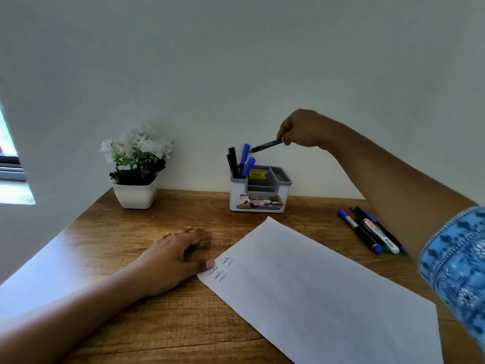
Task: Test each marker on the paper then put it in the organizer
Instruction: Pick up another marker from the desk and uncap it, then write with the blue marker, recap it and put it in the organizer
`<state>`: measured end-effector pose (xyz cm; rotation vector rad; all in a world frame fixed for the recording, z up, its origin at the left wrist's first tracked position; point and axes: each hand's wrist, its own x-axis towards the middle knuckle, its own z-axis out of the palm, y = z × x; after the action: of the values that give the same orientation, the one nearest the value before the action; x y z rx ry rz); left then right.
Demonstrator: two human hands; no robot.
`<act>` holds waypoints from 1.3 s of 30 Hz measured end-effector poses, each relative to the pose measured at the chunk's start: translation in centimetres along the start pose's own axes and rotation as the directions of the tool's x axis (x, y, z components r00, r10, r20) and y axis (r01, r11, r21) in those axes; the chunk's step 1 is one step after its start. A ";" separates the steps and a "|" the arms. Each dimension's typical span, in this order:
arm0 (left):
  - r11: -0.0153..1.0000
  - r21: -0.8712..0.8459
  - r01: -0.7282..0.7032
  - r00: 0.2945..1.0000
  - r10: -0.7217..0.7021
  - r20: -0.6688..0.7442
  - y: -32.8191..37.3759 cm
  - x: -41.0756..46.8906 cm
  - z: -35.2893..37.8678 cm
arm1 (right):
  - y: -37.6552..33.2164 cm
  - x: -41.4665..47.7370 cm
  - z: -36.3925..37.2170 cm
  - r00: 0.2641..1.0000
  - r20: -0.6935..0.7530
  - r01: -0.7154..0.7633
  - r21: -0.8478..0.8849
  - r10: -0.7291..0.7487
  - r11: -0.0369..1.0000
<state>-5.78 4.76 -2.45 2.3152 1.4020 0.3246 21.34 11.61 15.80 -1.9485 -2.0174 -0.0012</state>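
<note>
Right grip [301,130] pinches a dark marker [266,145] by its end, tip angled toward the organizer [285,191] below-left, seemingly for dropping in.

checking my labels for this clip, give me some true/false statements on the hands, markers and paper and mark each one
1. The right hand holds a marker over the organizer. True.
2. The organizer is empty. False: black and blue markers stand in its left compartment.
3. The left hand rests flat on the table, thumb at the paper edge. True.
4. The paper is blank. False: handwriting sits near its left corner.
5. The loose markers lie on the paper. False: they lie on the table, right of the organizer.
</note>
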 end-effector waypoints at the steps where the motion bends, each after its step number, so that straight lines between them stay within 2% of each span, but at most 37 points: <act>1: 1.000 0.003 -0.001 1.000 0.001 0.000 0.0 0.0 0.0 | -0.2 0.6 -0.2 0.999 -0.041 -0.002 -0.049 0.000 0.999; 5: 1.000 0.016 -0.008 1.000 0.008 -0.002 0.2 -0.1 -0.1 | 0.4 2.7 -0.1 0.992 -0.089 -0.102 -0.179 0.087 0.979; 8: 1.000 0.020 -0.006 1.000 0.006 0.007 0.4 -0.1 -0.2 | 1.0 3.4 0.3 0.990 -0.076 -0.130 -0.158 0.119 0.979; 12: 1.000 0.021 -0.004 1.000 0.003 0.009 0.5 -0.2 -0.3 | 0.5 3.8 0.8 0.998 -0.029 -0.053 0.051 0.055 0.997; 15: 1.000 0.027 -0.004 1.000 0.004 0.011 0.7 -0.2 -0.4 | -0.4 4.3 1.0 1.000 -0.028 -0.006 0.120 0.009 0.993; 20: 0.999 0.031 -0.010 1.000 0.010 0.010 0.8 -0.3 -0.4 | -1.8 4.7 1.5 0.998 0.054 0.035 0.137 -0.042 0.990; 26: 0.999 0.033 -0.011 1.000 0.010 0.015 0.8 -0.2 -0.5 | -4.2 5.6 3.9 0.987 0.131 0.098 0.006 -0.098 0.995; 31: 1.000 0.018 -0.011 1.000 0.011 0.003 0.5 -0.2 -0.3 | -5.4 6.1 5.6 0.977 0.159 0.146 -0.007 -0.143 0.989; 39: 1.000 0.016 0.007 1.000 -0.007 0.007 0.6 -0.2 -0.4 | -3.8 5.7 5.2 0.979 0.174 0.065 0.235 -0.107 0.970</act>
<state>-5.53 4.43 -1.80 2.3218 1.4138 0.3032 16.35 18.11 13.11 -1.7721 -2.1101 0.3885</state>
